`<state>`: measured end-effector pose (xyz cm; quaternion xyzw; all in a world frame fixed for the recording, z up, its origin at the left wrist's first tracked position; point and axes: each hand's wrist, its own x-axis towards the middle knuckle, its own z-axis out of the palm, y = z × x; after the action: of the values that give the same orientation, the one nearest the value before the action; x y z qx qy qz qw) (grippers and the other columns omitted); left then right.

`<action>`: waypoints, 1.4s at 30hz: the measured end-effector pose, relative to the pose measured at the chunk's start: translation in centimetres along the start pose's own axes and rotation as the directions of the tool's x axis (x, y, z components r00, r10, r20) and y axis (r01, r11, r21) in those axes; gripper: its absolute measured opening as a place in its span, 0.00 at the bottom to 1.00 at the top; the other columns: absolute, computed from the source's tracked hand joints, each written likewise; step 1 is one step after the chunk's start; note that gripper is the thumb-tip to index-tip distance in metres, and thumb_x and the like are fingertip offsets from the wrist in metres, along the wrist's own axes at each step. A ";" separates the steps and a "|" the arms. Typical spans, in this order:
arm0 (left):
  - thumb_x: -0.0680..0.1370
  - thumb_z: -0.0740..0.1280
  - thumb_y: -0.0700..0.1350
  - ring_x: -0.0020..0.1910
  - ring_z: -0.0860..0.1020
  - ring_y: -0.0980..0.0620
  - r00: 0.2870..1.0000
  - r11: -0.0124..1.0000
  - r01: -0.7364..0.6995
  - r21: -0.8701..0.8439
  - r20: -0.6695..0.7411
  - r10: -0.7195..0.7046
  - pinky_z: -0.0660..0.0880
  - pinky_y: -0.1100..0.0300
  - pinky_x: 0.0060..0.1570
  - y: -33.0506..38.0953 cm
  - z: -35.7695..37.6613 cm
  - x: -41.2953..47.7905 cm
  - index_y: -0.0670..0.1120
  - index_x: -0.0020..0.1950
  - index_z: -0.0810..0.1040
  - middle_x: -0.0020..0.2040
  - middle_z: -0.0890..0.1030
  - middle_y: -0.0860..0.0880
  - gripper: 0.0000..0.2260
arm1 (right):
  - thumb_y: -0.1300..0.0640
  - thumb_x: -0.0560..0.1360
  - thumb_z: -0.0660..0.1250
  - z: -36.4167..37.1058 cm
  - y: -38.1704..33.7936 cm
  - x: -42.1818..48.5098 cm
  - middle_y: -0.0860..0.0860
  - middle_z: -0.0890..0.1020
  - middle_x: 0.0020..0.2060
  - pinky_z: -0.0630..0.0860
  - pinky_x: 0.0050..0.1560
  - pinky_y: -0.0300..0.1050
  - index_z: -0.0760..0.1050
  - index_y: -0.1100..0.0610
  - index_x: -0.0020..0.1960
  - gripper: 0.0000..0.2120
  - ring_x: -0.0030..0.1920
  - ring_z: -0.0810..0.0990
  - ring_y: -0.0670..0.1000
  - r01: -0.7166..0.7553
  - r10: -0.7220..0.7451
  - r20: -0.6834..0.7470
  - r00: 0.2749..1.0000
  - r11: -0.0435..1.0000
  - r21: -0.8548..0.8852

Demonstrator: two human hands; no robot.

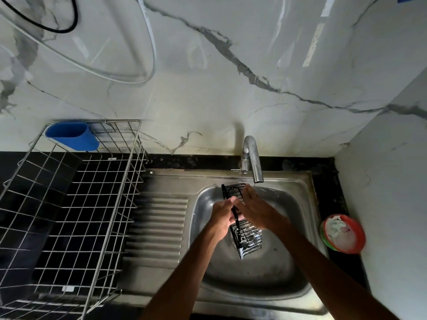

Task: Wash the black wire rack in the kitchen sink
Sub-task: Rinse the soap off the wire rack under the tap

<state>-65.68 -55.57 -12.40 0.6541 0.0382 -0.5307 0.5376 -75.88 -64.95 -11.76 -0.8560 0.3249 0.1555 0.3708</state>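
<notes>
Two grips on the work, both bare hands, over the basin of the stainless-steel sink (272, 273).

Object: black wire rack (248, 237), a narrow shelf of thin coated rods, held lengthwise and clear of the basin floor. Its far end sits just under the spout of the curved chrome tap (250, 158). A thin stream seems to fall there; hard to confirm. Pale streaks on the near end, perhaps suds or glare.

Left grip (223, 214): fingers curled round the rack's left side frame, closed on it and carrying it.
Right grip (256, 210): fingers straight, palm laid flat on the rods mid-length; it holds nothing, pressing or rubbing only.

Handling (judgement):
- Light and stiff; one grip should carry it.
- Wet coated wire will be slippery, more so if soaped.
- Best hold is the thicker side frame, as now. The thin cross rods would bend or dig into fingers.
- Rod ends and corners may snag skin when rubbing along them.
- A drop would clatter into the basin; damage unlikely.

Step (judgement): rinsing or rubbing under the tap, mid-wash.

Nearby: steel wire dish basket (69, 195) with a blue plastic cup (71, 136) to the left; red-rimmed bowl (344, 234) on the dark surface (323, 167) to the right.
</notes>
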 end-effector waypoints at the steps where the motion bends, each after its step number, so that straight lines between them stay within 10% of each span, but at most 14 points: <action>1: 0.84 0.65 0.43 0.40 0.85 0.48 1.000 1.000 -0.001 -0.004 0.013 0.001 0.82 0.56 0.38 0.0 0.1 0.1 0.39 0.49 0.81 0.41 0.85 0.43 0.10 | 0.33 0.81 0.43 -0.4 -0.1 0.1 0.57 0.44 0.81 0.46 0.80 0.49 0.45 0.63 0.81 0.41 0.81 0.42 0.54 -0.028 0.029 -0.005 1.000 0.998 0.052; 6: 0.84 0.63 0.40 0.40 0.84 0.50 1.000 1.000 -0.027 0.015 -0.005 0.027 0.81 0.57 0.37 0.6 0.5 0.7 0.42 0.54 0.82 0.41 0.85 0.46 0.07 | 0.39 0.82 0.32 0.7 0.9 -0.6 0.68 0.58 0.77 0.58 0.76 0.66 0.61 0.66 0.76 0.40 0.78 0.53 0.67 0.106 -0.097 -0.061 0.993 0.978 0.180; 11: 0.85 0.61 0.42 0.44 0.84 0.47 0.999 0.995 -0.040 0.088 0.009 0.039 0.81 0.46 0.57 0.5 0.8 0.9 0.45 0.56 0.82 0.46 0.86 0.42 0.10 | 0.29 0.76 0.34 2.7 1.3 -4.1 0.47 0.40 0.78 0.38 0.78 0.44 0.42 0.56 0.82 0.43 0.79 0.36 0.46 0.176 -0.177 -0.173 0.969 0.984 -0.020; 15: 0.86 0.61 0.43 0.39 0.82 0.50 0.996 0.986 -0.065 0.151 0.069 0.055 0.83 0.51 0.45 0.1 1.0 0.9 0.43 0.58 0.82 0.40 0.83 0.45 0.11 | 0.36 0.83 0.40 1.8 2.5 -1.9 0.51 0.36 0.80 0.38 0.78 0.47 0.38 0.56 0.82 0.36 0.79 0.33 0.48 0.142 -0.138 -0.065 0.988 0.988 0.056; 20: 0.86 0.62 0.44 0.45 0.85 0.41 0.991 0.992 -0.059 0.111 0.128 0.044 0.81 0.39 0.57 0.5 1.2 0.8 0.37 0.55 0.80 0.46 0.86 0.38 0.12 | 0.40 0.85 0.45 -0.8 1.9 3.3 0.60 0.62 0.78 0.61 0.76 0.58 0.60 0.58 0.79 0.30 0.78 0.60 0.61 -0.013 0.013 0.001 1.000 0.981 0.193; 22: 0.87 0.59 0.42 0.45 0.85 0.41 0.987 0.992 -0.046 0.118 0.159 0.026 0.83 0.43 0.54 0.9 1.1 0.8 0.37 0.57 0.80 0.47 0.86 0.37 0.12 | 0.36 0.83 0.47 -2.0 1.0 4.0 0.60 0.80 0.61 0.74 0.61 0.52 0.75 0.56 0.66 0.30 0.62 0.79 0.59 -0.012 0.022 -0.031 0.999 0.961 0.276; 25: 0.88 0.56 0.42 0.44 0.87 0.42 0.970 0.986 -0.037 0.162 0.243 -0.004 0.85 0.53 0.46 2.0 0.8 0.6 0.38 0.64 0.78 0.47 0.87 0.37 0.13 | 0.34 0.81 0.55 -3.5 1.6 4.6 0.55 0.84 0.54 0.75 0.57 0.48 0.81 0.53 0.61 0.28 0.57 0.82 0.56 -0.160 0.183 -0.035 0.982 0.925 0.345; 29: 0.87 0.58 0.44 0.38 0.87 0.45 0.956 0.926 -0.084 0.368 0.291 -0.029 0.77 0.64 0.28 3.3 0.2 1.1 0.40 0.58 0.79 0.43 0.87 0.38 0.12 | 0.37 0.76 0.68 -5.2 4.7 3.2 0.41 0.83 0.41 0.76 0.47 0.41 0.81 0.45 0.52 0.13 0.44 0.82 0.45 -0.008 -0.021 0.066 0.998 0.912 0.410; 37: 0.84 0.66 0.51 0.28 0.83 0.53 0.887 0.584 -0.441 0.681 0.431 0.168 0.77 0.61 0.28 4.7 2.0 4.2 0.43 0.44 0.83 0.31 0.84 0.48 0.15 | 0.51 0.72 0.77 -5.0 6.8 0.2 0.56 0.83 0.39 0.83 0.31 0.55 0.80 0.55 0.49 0.11 0.39 0.85 0.55 -0.315 0.395 0.009 0.918 0.717 0.622; 42: 0.86 0.60 0.48 0.59 0.80 0.43 0.754 -0.064 -0.554 0.830 0.533 0.384 0.76 0.48 0.60 3.7 3.8 4.8 0.43 0.58 0.82 0.55 0.84 0.40 0.13 | 0.53 0.73 0.76 -4.3 4.9 -1.7 0.66 0.82 0.37 0.82 0.30 0.63 0.80 0.66 0.49 0.16 0.36 0.85 0.63 -0.363 0.583 -0.010 0.813 0.521 0.773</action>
<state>-63.82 -62.46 -12.92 0.7692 -0.5760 -0.2440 0.1304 -80.33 -69.89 -10.60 -0.5189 0.6281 -0.0117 0.5797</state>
